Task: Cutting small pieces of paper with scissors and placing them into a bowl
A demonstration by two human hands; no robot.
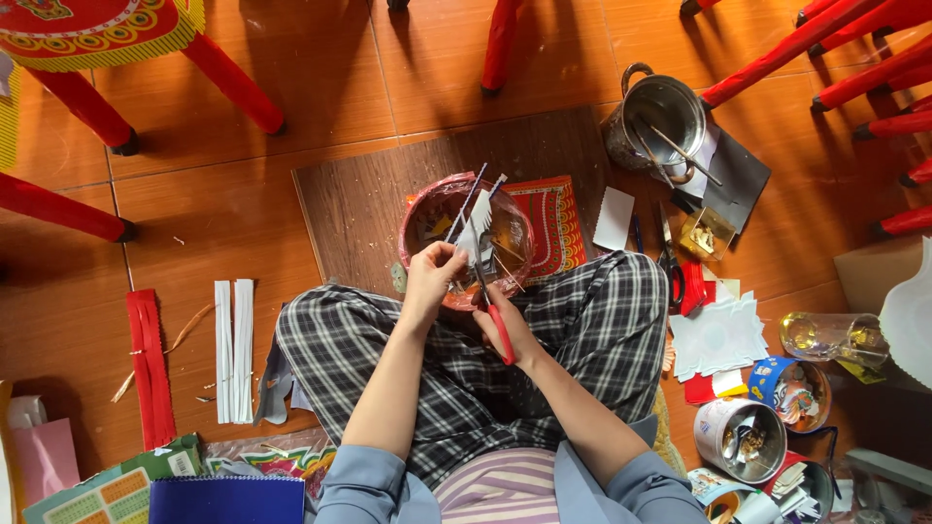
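Two hands are busy right over the lap here, person sitting cross-legged on the tiled floor in checked trousers. The left hand (434,275) is pinched shut around a small white paper piece (479,223) with a fringed edge, holding it up over a round pinkish bowl (419,215) that sits on a dark wooden board (369,194). The right hand (505,325) is wrapped tight around a pair of red-handled scissors (492,306), blades pointing up into that paper piece, so both hands are basically touching at the work. A couple of thin sticks (474,194) poke out of the bowl at a tilt. Beside the bowl lies a red patterned sheet (555,218). Off to the person's left on the floor there are white paper strips (234,349) laid side by side and a red strip (150,369) a bit further out. On the person's right, a stack of white cut-outs (718,340), another pair of scissors (670,257), a metal pot (660,121) with sticks in it, and a few open tins. Red stool legs (233,82) ring the whole spot.
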